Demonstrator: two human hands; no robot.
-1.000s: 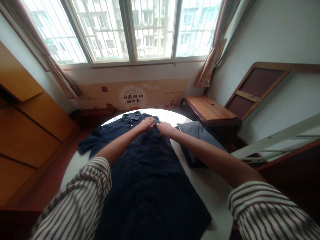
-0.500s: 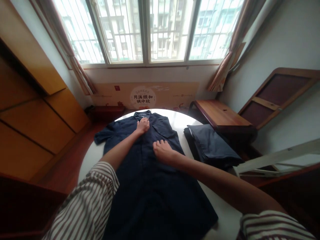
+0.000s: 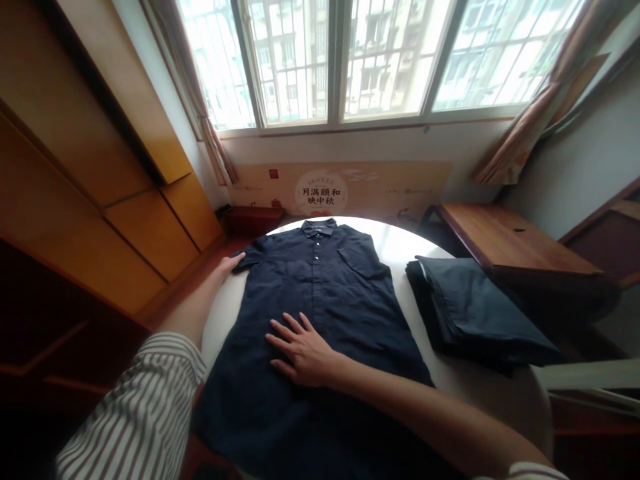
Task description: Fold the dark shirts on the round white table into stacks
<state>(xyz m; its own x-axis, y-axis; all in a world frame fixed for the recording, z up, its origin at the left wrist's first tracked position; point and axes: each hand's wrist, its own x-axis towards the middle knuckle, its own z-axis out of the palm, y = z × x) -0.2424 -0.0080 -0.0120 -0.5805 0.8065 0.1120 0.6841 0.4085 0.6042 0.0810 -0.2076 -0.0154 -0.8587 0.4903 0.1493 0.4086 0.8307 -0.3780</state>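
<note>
- White round table (image 3: 400, 245) carries a navy short-sleeved button-up shirt (image 3: 280, 287), spread face up from 6 to 12 o'clock.
- Right hand (image 3: 303, 353), 6 o'clock: palm down on the shirt, fingers spread; dragging could ruck the cloth.
- Folded dark cloth stack (image 3: 475, 297), 4 o'clock: beside the shirt, apart.
- Left hand (image 3: 231, 264), 9 o'clock: at the sleeve (image 3: 253, 257), whether pinching I cannot tell; a hard pull could skew the shirt.

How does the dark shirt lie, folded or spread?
Mostly spread: the shirt lies flat with collar and buttons showing; one sleeve looks folded inward, the left hand touches the other sleeve.
</note>
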